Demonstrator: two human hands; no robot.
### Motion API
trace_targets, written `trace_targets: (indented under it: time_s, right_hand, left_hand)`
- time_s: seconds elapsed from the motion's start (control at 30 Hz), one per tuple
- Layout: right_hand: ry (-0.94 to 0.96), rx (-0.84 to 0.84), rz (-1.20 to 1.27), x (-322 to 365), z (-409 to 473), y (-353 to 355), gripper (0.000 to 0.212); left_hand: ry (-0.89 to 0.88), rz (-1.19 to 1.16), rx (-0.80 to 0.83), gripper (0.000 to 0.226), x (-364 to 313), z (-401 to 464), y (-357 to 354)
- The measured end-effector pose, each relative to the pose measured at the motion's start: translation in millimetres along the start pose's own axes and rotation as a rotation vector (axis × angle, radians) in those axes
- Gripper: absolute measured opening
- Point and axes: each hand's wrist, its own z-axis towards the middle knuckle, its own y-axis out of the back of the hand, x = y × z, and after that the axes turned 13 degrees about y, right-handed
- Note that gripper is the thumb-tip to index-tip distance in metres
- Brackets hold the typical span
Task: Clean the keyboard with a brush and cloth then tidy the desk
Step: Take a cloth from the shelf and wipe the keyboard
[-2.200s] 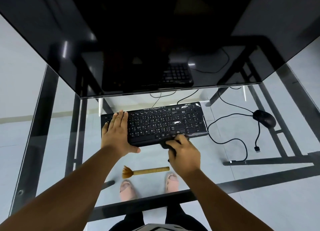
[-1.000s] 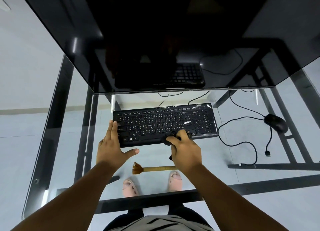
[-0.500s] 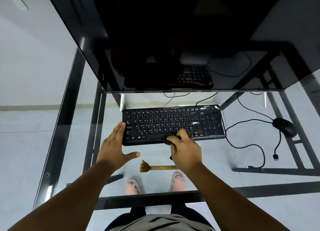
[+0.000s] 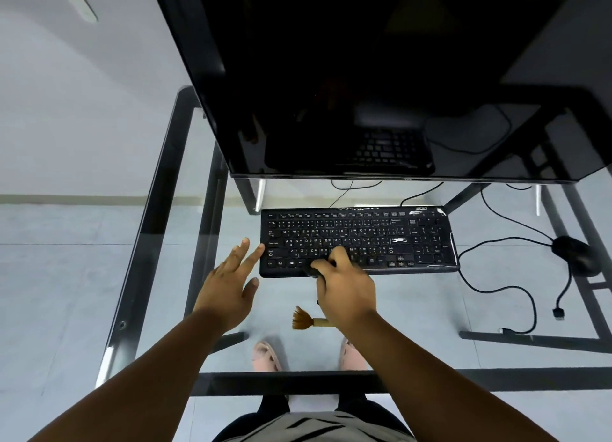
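Note:
A black keyboard (image 4: 361,239) lies on the glass desk (image 4: 430,312) just below the monitor. My right hand (image 4: 344,286) rests on the keyboard's front edge, fingers curled around a small dark object (image 4: 310,271) pressed against the lower keys; it looks like a dark cloth, but I cannot tell for sure. My left hand (image 4: 231,282) is open with fingers spread, its fingertips at the keyboard's left end. A brush (image 4: 302,320) with brown bristles and a pale handle lies on the glass near me, its handle hidden under my right wrist.
A large black monitor (image 4: 364,77) overhangs the back of the desk. A black mouse (image 4: 575,255) sits at the right, its cable looping to a loose plug (image 4: 559,314). The desk's dark metal frame (image 4: 155,209) runs along the left edge.
My left hand has slid off the keys to the keyboard's left end and spread open. My right hand has shifted left along the front row. The view has turned left.

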Motion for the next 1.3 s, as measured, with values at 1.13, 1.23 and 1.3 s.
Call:
trace_targets:
  time_s: [1.13,1.23,1.3]
  right_hand:
    - [0.109,0.042,0.097,15,2,-7,0.026]
    - [0.138,0.082,0.098,-2,-1,1,0.026]
    - [0.006,-0.026,0.127,-24,-9,8,0.024]
  left_hand:
    - [-0.052,-0.091,0.010,0.060,11,0,7]
    - [-0.016,-0.096,-0.028,0.056,8,-1,3]
    - [0.022,-0.109,-0.050,0.056,2,-1,3]
